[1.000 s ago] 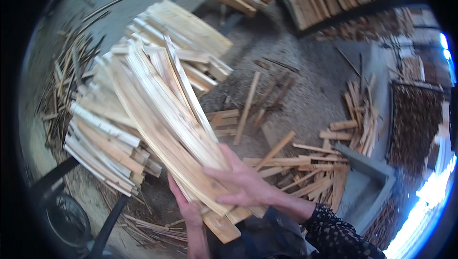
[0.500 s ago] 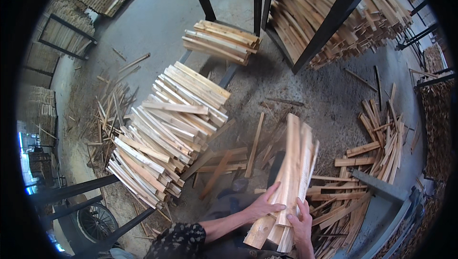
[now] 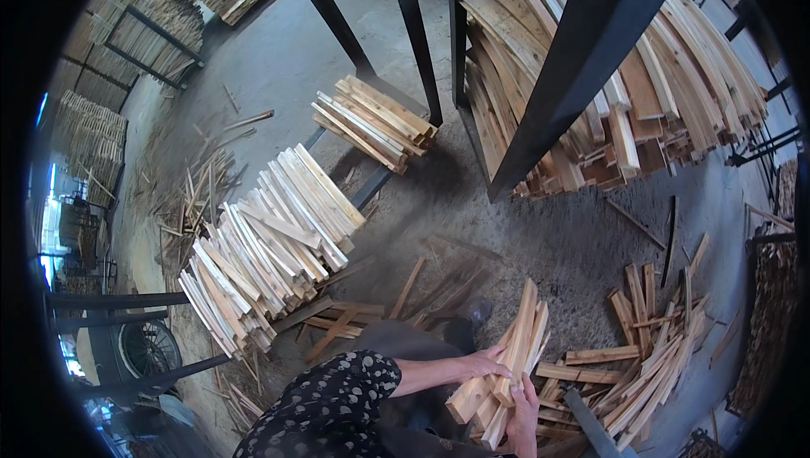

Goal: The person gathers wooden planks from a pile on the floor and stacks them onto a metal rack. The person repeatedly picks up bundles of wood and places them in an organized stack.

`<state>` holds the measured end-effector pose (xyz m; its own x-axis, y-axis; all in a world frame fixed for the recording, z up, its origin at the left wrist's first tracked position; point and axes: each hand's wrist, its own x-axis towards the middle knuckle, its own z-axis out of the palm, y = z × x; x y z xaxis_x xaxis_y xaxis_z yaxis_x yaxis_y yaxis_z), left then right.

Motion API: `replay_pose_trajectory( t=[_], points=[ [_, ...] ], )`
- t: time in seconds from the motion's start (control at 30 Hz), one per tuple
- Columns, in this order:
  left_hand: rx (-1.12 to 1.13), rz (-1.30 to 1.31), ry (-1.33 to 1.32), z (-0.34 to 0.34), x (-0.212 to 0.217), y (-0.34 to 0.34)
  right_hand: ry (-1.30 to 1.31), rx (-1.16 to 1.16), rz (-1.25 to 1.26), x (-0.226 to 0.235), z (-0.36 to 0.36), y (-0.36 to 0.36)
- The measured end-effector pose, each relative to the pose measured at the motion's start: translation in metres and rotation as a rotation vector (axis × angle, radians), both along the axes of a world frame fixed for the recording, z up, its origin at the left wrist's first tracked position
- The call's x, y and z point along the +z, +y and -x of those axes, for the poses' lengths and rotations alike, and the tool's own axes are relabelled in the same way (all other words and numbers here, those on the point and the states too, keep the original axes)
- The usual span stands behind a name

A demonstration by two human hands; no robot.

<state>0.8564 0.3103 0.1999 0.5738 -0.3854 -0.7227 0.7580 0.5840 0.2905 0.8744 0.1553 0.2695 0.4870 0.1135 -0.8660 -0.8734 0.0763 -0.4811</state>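
A small bundle of wooden slats (image 3: 525, 323) is held tilted in front of me at lower centre right. My left hand (image 3: 487, 364) grips it from the left, thumb across the top. On the right edge, nearer the bundle's lower end, my right hand (image 3: 524, 412) is closed round the wood. The slats' square-cut near ends fan slightly apart between my hands. Parts of my fingers are hidden behind the wood.
A long row of stacked slats (image 3: 270, 247) lies on the left, with a smaller stack (image 3: 375, 123) beyond it. Dark metal posts (image 3: 582, 70) stand before a tall wood pile (image 3: 675, 104). Loose slats (image 3: 650, 365) litter the floor at right. A spoked wheel (image 3: 149, 348) is at lower left.
The view has shifted, and the tall pile and posts appear larger. The bundle sits lower in view, still in both hands. The far end of the bundle looks shorter now.
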Motion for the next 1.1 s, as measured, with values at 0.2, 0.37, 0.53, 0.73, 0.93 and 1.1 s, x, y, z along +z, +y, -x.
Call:
replay_pose_trajectory(
  t=[0.2, 0.37, 0.53, 0.73, 0.93, 1.1],
  points=[
    [0.094, 0.036, 0.146, -0.038, -0.037, 0.02, 0.118, 0.043, -0.043, -0.063, -0.053, 0.009],
    [0.106, -0.116, 0.188, -0.03, -0.136, 0.034, 0.134, 0.076, -0.098, -0.147, -0.064, 0.031],
    [0.015, -0.153, 0.155, -0.022, -0.153, 0.065, 0.406, -0.11, -0.056, -0.242, -0.046, 0.026],
    [-0.196, -0.354, 0.012, -0.017, -0.161, 0.061, 0.555, -0.153, -0.059, -0.238, -0.024, 0.04],
    [-0.404, -0.475, -0.126, -0.023, -0.047, 0.059, 0.374, -0.274, -0.08, -0.145, 0.007, 0.03],
    [-0.542, -0.392, -0.367, -0.073, 0.056, 0.029, 0.118, -0.531, -0.323, -0.032, -0.02, -0.005]
  ],
)
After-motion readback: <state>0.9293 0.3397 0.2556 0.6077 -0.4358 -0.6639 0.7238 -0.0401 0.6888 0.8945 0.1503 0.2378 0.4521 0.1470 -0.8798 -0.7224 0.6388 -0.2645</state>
